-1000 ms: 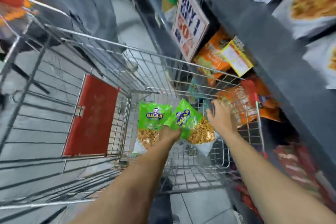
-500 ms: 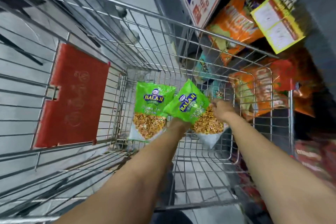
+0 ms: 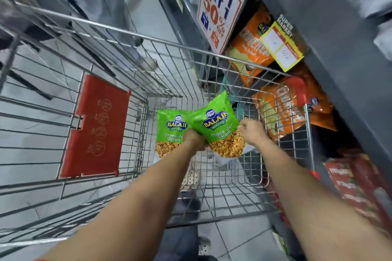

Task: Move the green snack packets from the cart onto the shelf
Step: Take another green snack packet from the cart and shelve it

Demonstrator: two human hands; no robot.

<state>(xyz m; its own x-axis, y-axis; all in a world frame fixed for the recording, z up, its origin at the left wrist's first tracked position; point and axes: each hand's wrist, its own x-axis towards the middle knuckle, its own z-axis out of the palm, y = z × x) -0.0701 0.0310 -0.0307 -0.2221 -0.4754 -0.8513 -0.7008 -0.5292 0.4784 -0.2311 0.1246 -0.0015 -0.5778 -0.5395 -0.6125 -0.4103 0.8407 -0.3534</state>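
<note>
Both Balaji Chana Jor Garam packets deep in the wire cart (image 3: 148, 40): left hand (image 3: 194, 139) grip pinching the tilted packet (image 3: 218, 125), right hand (image 3: 251, 131) curled at its edge. Flat packet (image 3: 169, 131) untouched. Risky: slippery foil sliding out, or snagging the cart wires before reaching the shelf (image 3: 318, 27).

Shop aisle, floor (image 3: 218, 237) = pale grey glossy tiles w/ thin dark grout lines, overhead light glare on it. Dark grey metal shelving unit (image 3: 331, 34) runs along the right side, tilted in the wide-angle view. Promo sign (image 3: 220, 4) hangs off the shelf edge: "BUY 1 GET 1 50% OFF", red/blue on white. Yellow price tag (image 3: 281, 46) just beside it. Orange snack bags (image 3: 250, 48) stocked below, red packs (image 3: 352, 188) on the lowest level. Top left blurred, can't tell.
</note>
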